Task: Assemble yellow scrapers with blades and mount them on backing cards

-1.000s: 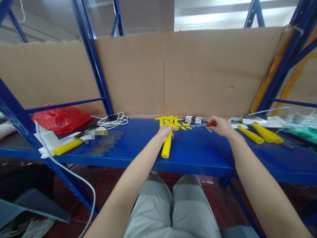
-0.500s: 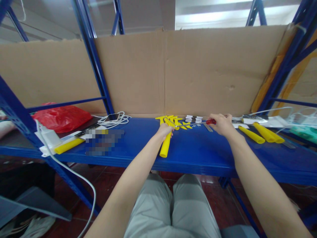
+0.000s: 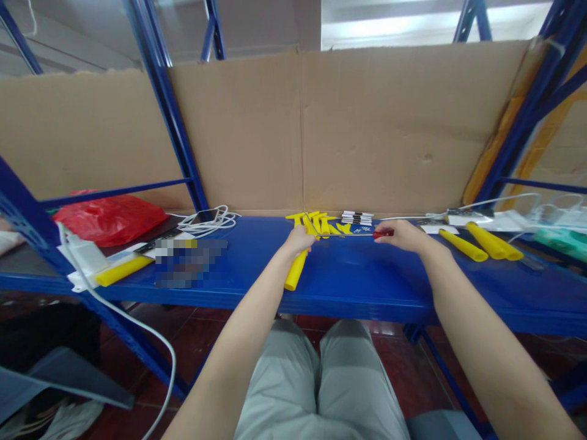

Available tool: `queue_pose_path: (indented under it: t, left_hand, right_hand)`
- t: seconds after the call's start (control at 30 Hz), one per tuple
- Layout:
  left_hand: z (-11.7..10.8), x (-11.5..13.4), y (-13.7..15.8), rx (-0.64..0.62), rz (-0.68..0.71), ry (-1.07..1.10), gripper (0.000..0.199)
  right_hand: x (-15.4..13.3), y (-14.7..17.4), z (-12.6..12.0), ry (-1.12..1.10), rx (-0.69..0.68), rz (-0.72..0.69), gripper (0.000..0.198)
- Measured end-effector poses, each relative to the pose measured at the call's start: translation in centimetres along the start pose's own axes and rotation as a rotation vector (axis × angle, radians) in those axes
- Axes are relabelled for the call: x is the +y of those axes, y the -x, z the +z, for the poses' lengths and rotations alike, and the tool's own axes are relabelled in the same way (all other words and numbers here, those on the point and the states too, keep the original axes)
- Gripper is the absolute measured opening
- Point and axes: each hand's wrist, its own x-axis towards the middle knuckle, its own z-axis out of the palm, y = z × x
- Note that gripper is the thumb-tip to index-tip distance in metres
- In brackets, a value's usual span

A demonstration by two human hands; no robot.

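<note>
My left hand is closed around a yellow handle, a hollow-looking tube whose wide end points down toward me. My right hand grips a screwdriver by its red handle. The thin metal shaft lies level and points left, its tip by my left hand. Whether the tip touches the yellow handle is too small to tell. Just behind my left hand lies a pile of small yellow pieces. To the right of the pile sits a stack of black-and-white pieces.
More yellow handles lie at the right on the blue shelf. One yellow handle rests at the left near a red plastic bag and a coiled white cable. A cardboard panel closes off the back.
My right hand and the screwdriver have moved slightly left, and the shaft is now more level. My left hand and the yellow handle have shifted a little left.
</note>
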Motion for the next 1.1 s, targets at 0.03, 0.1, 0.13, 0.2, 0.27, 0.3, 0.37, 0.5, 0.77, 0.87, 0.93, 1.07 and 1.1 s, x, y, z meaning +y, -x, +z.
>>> queue_pose_path:
  t: [0.03,0.1,0.13,0.2,0.27,0.3,0.37,0.5,0.77,0.87,0.93,1.07,1.1]
  left_hand:
    - [-0.1,0.0,0.0,0.005,0.000,-0.017,0.015]
    - [-0.2,-0.2,-0.1,0.019,0.007,-0.046,0.017]
    - [-0.3,-0.2,-0.1,0.026,0.016,-0.055,0.018]
    - [-0.5,-0.3,0.0,0.040,0.042,-0.075,0.019]
    - [-0.7,-0.3,0.0,0.048,0.055,-0.116,0.019]
    - [-0.8,-0.3,0.1,0.049,0.059,-0.143,0.019]
    - [-0.9,-0.3,0.2,0.043,0.057,-0.203,0.018]
    - [-1.0,-0.2,0.2,0.047,0.048,-0.289,0.016]
    - [-1.4,-0.1,0.0,-0.010,0.018,-0.415,0.017]
    - [-1.5,-0.1,0.1,-0.020,0.012,-0.436,0.021]
    - [-1.5,0.0,0.1,-0.023,0.015,-0.445,0.022]
    - [-1.6,0.0,0.0,-0.023,0.013,-0.462,0.021]
    - [-1.6,0.0,0.0,-0.025,0.010,-0.465,0.021]
  right_hand:
    - [-0.2,0.0,0.0,-0.013,-0.016,-0.002,0.016]
    - [-0.6,0.1,0.0,-0.029,-0.061,-0.008,0.020]
    - [-0.9,0.0,-0.1,-0.033,-0.091,-0.012,0.022]
    - [-1.4,0.0,-0.1,-0.032,-0.143,-0.019,0.024]
    - [-2.0,0.0,0.0,-0.032,-0.183,-0.022,0.025]
    - [-2.2,0.0,0.0,-0.035,-0.190,-0.016,0.024]
    - [-2.6,0.0,0.3,-0.047,-0.179,0.017,0.021]
    - [-2.8,-0.1,0.9,0.004,-0.106,0.059,0.018]
    - [-2.9,-0.2,0.7,0.126,-0.101,0.034,0.019]
    - [-3.0,-0.1,0.6,0.105,-0.146,0.046,0.030]
    - [-2.9,-0.1,0.7,0.078,-0.167,0.038,0.030]
    - [-2.7,-0.2,1.3,0.115,-0.116,0.028,0.020]
    - [-2.6,-0.2,1.4,0.135,-0.099,0.025,0.016]
